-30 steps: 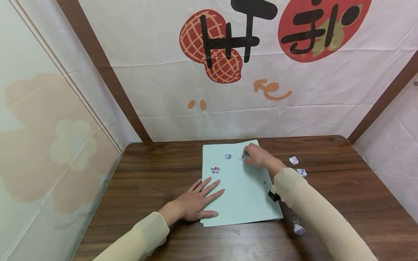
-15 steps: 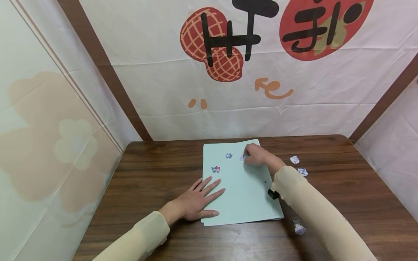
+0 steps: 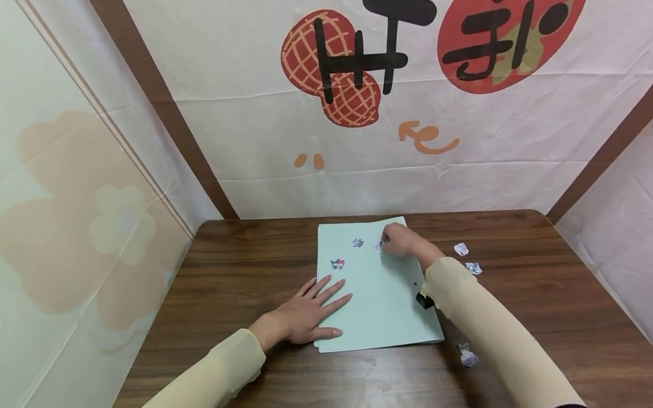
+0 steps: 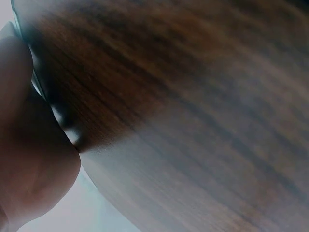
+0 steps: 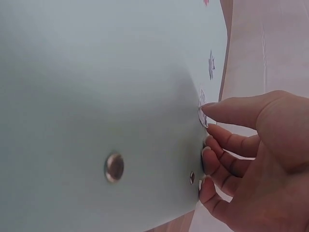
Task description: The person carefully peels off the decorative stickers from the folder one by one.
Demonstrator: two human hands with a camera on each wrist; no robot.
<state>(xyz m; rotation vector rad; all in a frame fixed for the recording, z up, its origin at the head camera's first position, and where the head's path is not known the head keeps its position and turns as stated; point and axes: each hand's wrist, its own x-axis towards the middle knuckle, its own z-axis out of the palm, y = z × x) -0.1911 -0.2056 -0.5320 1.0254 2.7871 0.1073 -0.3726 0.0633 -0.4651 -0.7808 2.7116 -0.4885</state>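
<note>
A pale green folder [image 3: 377,309] lies on the wooden table. Spread flat, my left hand [image 3: 308,317] rests on its left side, fingers straight. Near the folder's top right, my right hand [image 3: 400,240] has its fingers curled at a small sticker [image 3: 379,246]. In the right wrist view the thumb touches this sticker [image 5: 202,112] and the index fingertip sits at its edge, while the other fingertips meet the folder surface. Two more stickers, a purplish one [image 3: 358,242] and a pink and dark one [image 3: 338,264], lie on the folder to the left.
Right of the folder are two crumpled pale scraps [image 3: 461,249] [image 3: 473,268], and another clear and purplish scrap [image 3: 467,357] lies nearer the front. Round metal rivets [image 5: 114,167] dot the folder. A small black device [image 3: 424,301] shows below the right sleeve. A printed cloth backs the table [image 3: 245,255].
The right hand stays at the same sticker with only tiny shifts. The left hand keeps its place. The whole head view drifts very slightly.
</note>
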